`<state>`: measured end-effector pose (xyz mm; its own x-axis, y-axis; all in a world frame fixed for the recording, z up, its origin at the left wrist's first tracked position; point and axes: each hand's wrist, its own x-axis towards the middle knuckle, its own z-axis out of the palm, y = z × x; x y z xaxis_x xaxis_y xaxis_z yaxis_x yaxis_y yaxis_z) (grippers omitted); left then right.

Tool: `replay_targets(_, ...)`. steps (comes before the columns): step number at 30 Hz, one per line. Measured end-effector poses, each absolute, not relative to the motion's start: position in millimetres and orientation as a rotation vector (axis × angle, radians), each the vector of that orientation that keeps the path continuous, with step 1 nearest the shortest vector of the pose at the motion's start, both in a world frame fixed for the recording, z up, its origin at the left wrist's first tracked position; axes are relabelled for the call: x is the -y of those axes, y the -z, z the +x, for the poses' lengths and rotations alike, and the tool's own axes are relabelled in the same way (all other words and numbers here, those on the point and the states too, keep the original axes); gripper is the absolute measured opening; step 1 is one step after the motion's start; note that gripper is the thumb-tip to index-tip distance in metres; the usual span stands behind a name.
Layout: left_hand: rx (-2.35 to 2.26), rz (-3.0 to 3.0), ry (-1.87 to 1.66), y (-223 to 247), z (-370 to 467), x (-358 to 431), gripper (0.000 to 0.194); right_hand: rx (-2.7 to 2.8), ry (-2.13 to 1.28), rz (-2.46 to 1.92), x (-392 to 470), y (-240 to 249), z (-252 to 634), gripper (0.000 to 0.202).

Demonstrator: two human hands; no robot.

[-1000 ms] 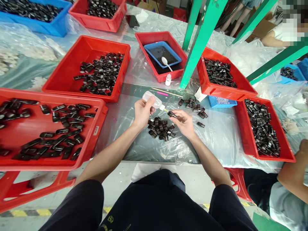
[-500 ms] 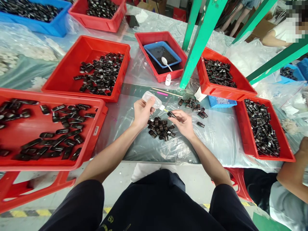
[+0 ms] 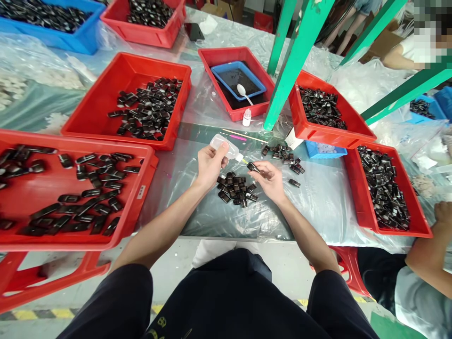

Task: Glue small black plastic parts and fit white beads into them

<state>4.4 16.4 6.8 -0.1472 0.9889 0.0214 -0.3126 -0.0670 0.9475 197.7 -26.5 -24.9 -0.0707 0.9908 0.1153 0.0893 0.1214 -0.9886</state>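
My left hand (image 3: 211,163) is closed round a clear squeeze bottle (image 3: 229,149) with a white cap and a thin yellowish tip. The bottle tilts down to the right, its tip at a small glossy dark brown part (image 3: 252,167). Between thumb and fingers, my right hand (image 3: 269,180) grips that part; whether tip and part touch is too small to tell. Below the hands lies a pile of similar dark parts (image 3: 235,188) on the plastic-covered table (image 3: 212,221). A looser group of them (image 3: 280,153) lies beyond my right hand.
Red bins of dark parts stand left (image 3: 134,188), back left (image 3: 81,108) and right (image 3: 420,216). A red bin (image 3: 233,112) holds a blue tray (image 3: 221,70) and a spoon (image 3: 243,92). Nearby are a small bottle (image 3: 246,117), a pink stick (image 3: 238,137) and a green post (image 3: 282,89). A co-worker's arm (image 3: 429,254) is at right.
Both hands have shifted very slightly right, with the bottle and the dark part still held. The co-worker's arm at right has moved a little. The piles look the same.
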Motion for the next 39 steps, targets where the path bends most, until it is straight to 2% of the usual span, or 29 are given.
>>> replay_targets(4,-1.017,0.896,-1.451,-5.0,3.6,-17.7,0.060,1.360,-1.110,-1.163,24.6,24.9,198.1,0.054)
replay_targets(8,-1.052,0.824,-1.448,-3.1,6.1,-18.1,0.066,1.346,-1.136,-1.152,26.5,22.6,198.6,0.050)
replay_targets(14,-1.065,0.756,-1.416,-5.9,7.7,-20.1,0.069,1.363,-0.979,-1.223,27.6,27.9,208.3,0.044)
replay_targets(23,-0.966,0.676,-1.465,-4.3,4.1,-24.4,0.066,2.093,-0.683,-1.063,33.2,19.3,207.6,0.024)
replay_targets(27,-1.031,0.658,-1.456,-5.2,1.7,-23.9,0.063,2.246,-0.629,-1.049,33.4,12.5,207.5,0.029)
replay_targets(29,-1.010,0.628,-1.470,-4.0,-0.4,-24.4,0.059,2.223,-0.592,-1.135,28.1,6.5,217.8,0.033)
replay_targets(33,-0.927,0.539,-1.476,-1.6,-3.8,-27.3,0.051,1.989,-0.300,-1.548,10.3,-8.1,262.8,0.035)
replay_targets(36,-0.916,0.487,-1.451,-6.1,-4.5,-28.0,0.044,1.781,-0.197,-1.882,2.2,-15.3,301.6,0.029)
replay_targets(39,-0.936,0.473,-1.433,-14.1,-4.4,-25.9,0.044,1.756,-0.238,-2.042,0.9,-15.4,322.7,0.018)
